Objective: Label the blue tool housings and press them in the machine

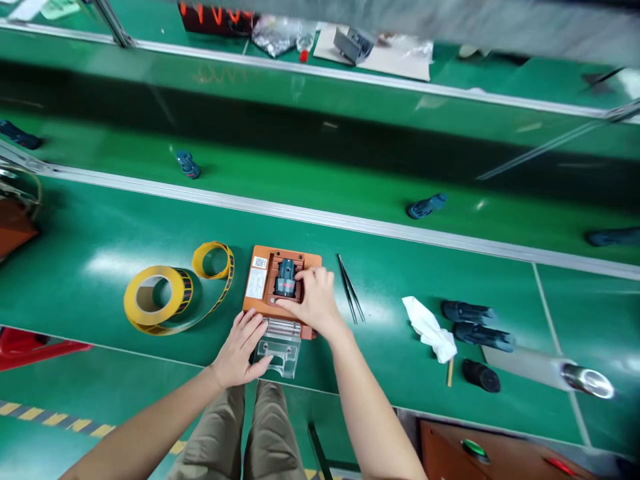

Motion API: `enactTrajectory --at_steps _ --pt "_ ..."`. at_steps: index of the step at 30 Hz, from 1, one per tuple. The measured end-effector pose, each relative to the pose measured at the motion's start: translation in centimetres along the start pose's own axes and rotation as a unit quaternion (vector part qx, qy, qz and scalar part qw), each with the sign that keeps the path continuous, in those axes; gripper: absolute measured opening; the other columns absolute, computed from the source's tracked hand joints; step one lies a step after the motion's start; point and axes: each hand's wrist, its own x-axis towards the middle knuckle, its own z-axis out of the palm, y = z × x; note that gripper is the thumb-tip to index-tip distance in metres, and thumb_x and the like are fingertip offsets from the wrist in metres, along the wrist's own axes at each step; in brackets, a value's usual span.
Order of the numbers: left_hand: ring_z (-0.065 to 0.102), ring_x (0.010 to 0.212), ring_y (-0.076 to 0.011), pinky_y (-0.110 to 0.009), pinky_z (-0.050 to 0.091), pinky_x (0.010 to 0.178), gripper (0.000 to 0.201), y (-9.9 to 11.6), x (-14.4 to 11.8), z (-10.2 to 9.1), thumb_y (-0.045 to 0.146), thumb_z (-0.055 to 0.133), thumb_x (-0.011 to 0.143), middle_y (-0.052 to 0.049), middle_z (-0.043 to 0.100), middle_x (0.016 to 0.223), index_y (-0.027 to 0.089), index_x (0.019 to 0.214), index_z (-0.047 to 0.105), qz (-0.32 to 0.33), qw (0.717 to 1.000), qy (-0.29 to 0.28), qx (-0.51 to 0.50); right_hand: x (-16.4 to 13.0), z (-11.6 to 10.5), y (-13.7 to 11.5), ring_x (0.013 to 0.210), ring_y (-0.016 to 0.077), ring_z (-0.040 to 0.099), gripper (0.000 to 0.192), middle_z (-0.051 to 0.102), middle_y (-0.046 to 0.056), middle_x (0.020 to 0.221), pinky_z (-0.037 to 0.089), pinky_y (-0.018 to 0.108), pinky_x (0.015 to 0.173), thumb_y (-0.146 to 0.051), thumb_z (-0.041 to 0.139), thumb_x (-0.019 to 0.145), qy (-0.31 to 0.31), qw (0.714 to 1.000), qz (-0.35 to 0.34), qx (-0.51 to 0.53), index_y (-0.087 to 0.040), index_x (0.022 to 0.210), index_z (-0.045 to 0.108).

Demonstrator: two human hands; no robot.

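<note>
A dark blue-grey battery pack point(285, 279) sits in the recess of an orange-brown fixture point(312, 260) on the green bench. My right hand point(319, 300) reaches in from the right, thumb at the pack's lower end and index finger at its right side, closed around it. At the fixture's near left corner lies my left hand point(241, 352), fingers stretched out and thumb apart. Its thumb touches the clear plastic cover point(286, 357), which is swung down toward me. Black tweezers point(350, 288) lie just right of the fixture.
A yellow label roll point(145, 303) with its strip uncoiled stands left. To the right lie a white tissue point(429, 328), two battery packs point(467, 311), a black cylindrical part point(481, 376) and a shiny metal cylinder point(587, 381). Beyond the metal rail point(300, 211), several packs rest on a green belt.
</note>
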Motion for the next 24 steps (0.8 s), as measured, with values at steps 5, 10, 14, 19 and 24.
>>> enactTrajectory --at_steps 5,10,14,19,24 --pt "0.040 0.143 -0.0375 -0.060 0.037 0.114 0.082 0.1 0.1 -0.1 0.027 0.063 0.084 -0.022 0.054 0.144 0.019 0.156 0.023 -0.004 1.000 0.011 0.008 -0.5 -1.4 -3.9 0.099 0.0336 0.056 0.046 0.060 0.013 0.097 0.051 0.048 0.088 -0.048 0.080 0.068 0.008 0.999 -0.005 -0.035 -0.017 0.093 0.056" --pt "0.037 0.145 -0.0370 -0.065 0.030 0.114 0.052 2.5 1.9 -3.3 0.026 0.057 0.090 -0.018 0.060 0.140 0.020 0.141 0.052 -0.072 0.996 0.042 -0.029 -5.7 -6.6 -7.8 0.098 0.0291 0.067 0.051 0.068 0.012 0.109 0.054 0.044 0.086 -0.044 0.072 0.078 -0.002 0.996 0.031 0.081 -0.020 0.117 0.049" --pt "0.063 0.121 -0.0295 -0.054 0.045 0.105 0.036 7.8 6.8 -9.2 0.039 0.048 0.098 -0.013 0.072 0.121 0.020 0.123 0.065 -0.283 0.925 0.079 -0.240 -11.3 -10.3 -9.8 0.103 0.0261 0.066 0.049 0.068 0.011 0.115 0.053 0.041 0.091 -0.038 0.074 0.078 0.023 0.990 -0.021 0.140 -0.022 0.118 0.052" --pt "0.071 0.098 -0.0237 -0.032 0.057 0.080 0.054 14.5 13.9 -15.6 0.044 0.073 0.082 -0.012 0.074 0.114 0.019 0.128 0.062 -0.287 0.780 -0.069 -0.551 -16.3 -14.8 -11.5 0.104 0.0229 0.064 0.050 0.066 0.009 0.117 0.052 0.038 0.092 -0.034 0.076 0.078 0.070 0.975 -0.037 0.208 -0.023 0.122 0.055" --pt "0.071 0.096 -0.0223 -0.032 0.057 0.082 0.044 20.9 17.1 -17.9 0.038 0.082 0.073 -0.010 0.074 0.110 0.020 0.112 0.070 -0.226 0.771 -0.064 -0.593 -19.7 -20.0 -12.1 0.084 0.0162 0.066 0.043 0.067 0.005 0.108 0.053 0.030 0.075 -0.041 0.065 0.087 0.066 0.936 0.020 0.344 -0.022 0.123 0.054"
